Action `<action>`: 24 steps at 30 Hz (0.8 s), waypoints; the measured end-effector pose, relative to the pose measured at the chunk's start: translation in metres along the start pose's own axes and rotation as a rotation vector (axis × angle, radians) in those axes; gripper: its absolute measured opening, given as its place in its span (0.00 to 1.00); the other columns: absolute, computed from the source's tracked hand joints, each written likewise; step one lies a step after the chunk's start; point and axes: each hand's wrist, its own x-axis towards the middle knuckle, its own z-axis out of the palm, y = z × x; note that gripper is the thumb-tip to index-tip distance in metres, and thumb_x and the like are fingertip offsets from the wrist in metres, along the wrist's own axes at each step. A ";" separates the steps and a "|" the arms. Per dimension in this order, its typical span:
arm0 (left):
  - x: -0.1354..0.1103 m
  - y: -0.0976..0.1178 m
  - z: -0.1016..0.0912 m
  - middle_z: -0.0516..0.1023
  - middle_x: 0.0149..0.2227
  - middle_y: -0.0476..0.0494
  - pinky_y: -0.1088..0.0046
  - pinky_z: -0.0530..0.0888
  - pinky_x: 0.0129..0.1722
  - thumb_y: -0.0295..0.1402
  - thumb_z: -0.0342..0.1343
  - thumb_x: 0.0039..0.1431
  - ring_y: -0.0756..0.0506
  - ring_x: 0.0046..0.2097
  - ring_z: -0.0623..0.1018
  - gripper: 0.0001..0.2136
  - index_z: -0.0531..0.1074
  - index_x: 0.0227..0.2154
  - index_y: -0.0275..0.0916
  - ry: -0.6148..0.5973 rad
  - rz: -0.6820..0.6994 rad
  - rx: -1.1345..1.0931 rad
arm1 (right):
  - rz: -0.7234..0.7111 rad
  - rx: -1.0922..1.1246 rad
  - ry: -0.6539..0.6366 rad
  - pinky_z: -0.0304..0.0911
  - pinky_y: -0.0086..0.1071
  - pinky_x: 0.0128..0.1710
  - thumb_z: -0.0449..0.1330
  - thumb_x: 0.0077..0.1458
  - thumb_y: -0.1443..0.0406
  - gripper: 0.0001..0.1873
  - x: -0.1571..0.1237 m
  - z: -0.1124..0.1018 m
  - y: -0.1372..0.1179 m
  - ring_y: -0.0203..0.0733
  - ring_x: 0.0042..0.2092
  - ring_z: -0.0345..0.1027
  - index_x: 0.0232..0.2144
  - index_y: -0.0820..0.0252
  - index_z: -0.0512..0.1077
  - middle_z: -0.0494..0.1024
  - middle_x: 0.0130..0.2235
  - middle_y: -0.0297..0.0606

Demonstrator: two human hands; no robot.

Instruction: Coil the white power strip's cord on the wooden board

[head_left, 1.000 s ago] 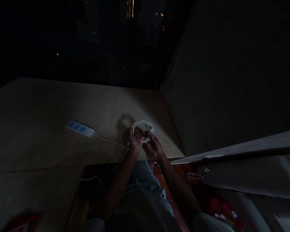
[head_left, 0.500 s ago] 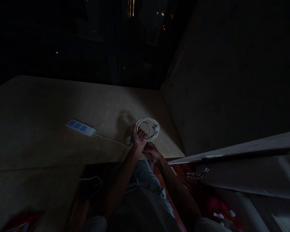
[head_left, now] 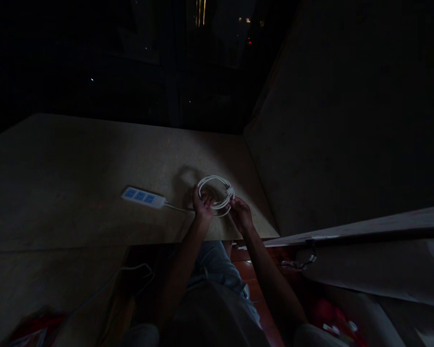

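A white power cord [head_left: 214,177] is wound into a loose coil above the pale ledge. My left hand [head_left: 203,205] is closed around the coil's left and lower side. At its lower right, my right hand [head_left: 241,214] pinches the cord with its fingertips. The plug [head_left: 230,191] rests against the right side of the coil. From the coil the cord runs left to a white power strip [head_left: 143,197] with blue-marked sockets, lying on the ledge. Dim light hides some finger detail.
The pale ledge [head_left: 75,159] meets a dark window [head_left: 173,82] behind and a wall [head_left: 340,135] at right. Another thin white cable [head_left: 133,266] hangs at lower left, near a red item [head_left: 36,330]. A grey cushion-like shape [head_left: 376,270] sits at lower right.
My right hand has come up from below my left wrist to the coil's right side. The power strip has slid right, towards my hands.
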 end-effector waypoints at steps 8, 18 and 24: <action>0.013 -0.035 -0.004 0.40 0.18 0.60 0.78 0.50 0.17 0.44 0.47 0.65 0.55 0.16 0.45 0.21 0.49 0.21 0.42 0.086 0.000 -0.125 | 0.004 0.220 -0.009 0.70 0.34 0.42 0.66 0.52 0.59 0.09 -0.003 0.005 0.008 0.39 0.39 0.73 0.36 0.53 0.75 0.80 0.36 0.32; 0.005 -0.050 -0.010 0.61 0.18 0.54 0.73 0.73 0.31 0.46 0.51 0.64 0.52 0.21 0.67 0.20 0.59 0.20 0.41 0.045 0.090 0.082 | 0.007 0.031 0.174 0.68 0.34 0.39 0.68 0.44 0.60 0.14 0.010 0.006 0.012 0.41 0.36 0.73 0.34 0.57 0.73 0.80 0.34 0.34; -0.004 -0.039 -0.032 0.74 0.25 0.48 0.74 0.74 0.34 0.37 0.57 0.61 0.50 0.29 0.77 0.11 0.69 0.25 0.39 0.079 0.007 0.265 | 0.016 -0.080 0.278 0.63 0.30 0.30 0.66 0.43 0.59 0.15 0.012 0.004 0.004 0.37 0.30 0.69 0.34 0.58 0.73 0.79 0.30 0.31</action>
